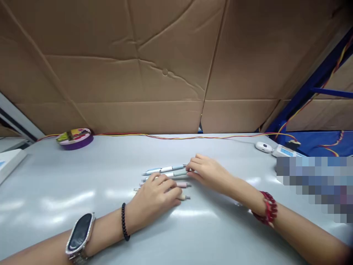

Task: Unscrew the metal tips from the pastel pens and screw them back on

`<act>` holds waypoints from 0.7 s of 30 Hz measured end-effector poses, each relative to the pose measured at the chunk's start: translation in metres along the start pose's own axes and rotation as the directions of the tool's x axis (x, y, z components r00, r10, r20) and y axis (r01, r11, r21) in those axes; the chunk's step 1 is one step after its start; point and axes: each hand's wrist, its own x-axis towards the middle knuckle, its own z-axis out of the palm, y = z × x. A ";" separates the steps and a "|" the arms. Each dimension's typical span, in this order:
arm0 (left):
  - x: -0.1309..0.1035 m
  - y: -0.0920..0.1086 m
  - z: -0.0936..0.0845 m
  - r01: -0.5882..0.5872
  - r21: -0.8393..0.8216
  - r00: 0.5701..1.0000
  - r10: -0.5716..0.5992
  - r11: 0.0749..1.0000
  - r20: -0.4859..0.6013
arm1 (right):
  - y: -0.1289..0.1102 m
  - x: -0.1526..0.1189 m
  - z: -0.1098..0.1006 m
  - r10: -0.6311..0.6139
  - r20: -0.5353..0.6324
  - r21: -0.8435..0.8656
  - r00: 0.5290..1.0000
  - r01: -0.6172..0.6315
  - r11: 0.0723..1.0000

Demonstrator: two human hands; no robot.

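Several click pens lie side by side on the table, roughly parallel. Farthest back is a light blue and white pen (165, 169), and in front of it a grey-green and white pen (179, 172). Closer to me are a pink pen (182, 184) and a cream pen (182, 197), both partly covered. My left hand (157, 195) lies over these two with curled fingers, its thumb side on the cream pen. At the right ends of the back pens, my right hand (204, 171) has its fingertips pinched on the grey-green pen; the exact contact is partly hidden.
A round purple-sided box (75, 138) stands at the back left. Red and yellow wires (176, 138) run along the back edge before a cardboard wall (165, 88). A white plug (264, 147) and power strip (286, 151) lie at right. A white object (11, 163) sits far left.
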 end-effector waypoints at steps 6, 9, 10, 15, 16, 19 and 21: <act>-0.003 0.011 -0.010 -0.066 0.031 0.951 0.072 0.997 -0.300 | -0.003 -0.032 -0.037 0.228 -0.176 0.333 0.958 -0.161 0.929; -0.006 0.021 -0.015 -0.126 0.023 0.959 0.127 0.992 -0.253 | -0.017 -0.048 -0.033 0.240 -0.222 0.455 0.945 -0.117 0.883; -0.007 0.024 -0.015 -0.139 -0.029 0.973 0.131 0.990 -0.192 | -0.022 -0.051 -0.028 0.183 -0.211 0.456 0.960 -0.069 0.887; -0.012 0.037 -0.010 0.137 -0.446 0.986 -0.078 0.885 0.149 | -0.041 -0.058 -0.003 -0.080 -0.024 0.420 0.997 0.083 0.904; -0.012 0.037 -0.009 0.247 -0.532 0.964 -0.148 0.810 0.223 | -0.040 -0.058 -0.002 -0.090 0.005 0.434 0.996 0.079 0.898; -0.008 0.034 -0.009 0.496 -0.664 0.862 -0.227 0.560 0.452 | -0.031 -0.056 -0.007 -0.145 0.058 0.493 0.988 0.098 0.864; -0.004 0.029 -0.011 0.511 -0.670 0.846 -0.177 0.539 0.502 | -0.025 -0.055 -0.010 -0.146 0.108 0.513 0.983 0.071 0.856</act>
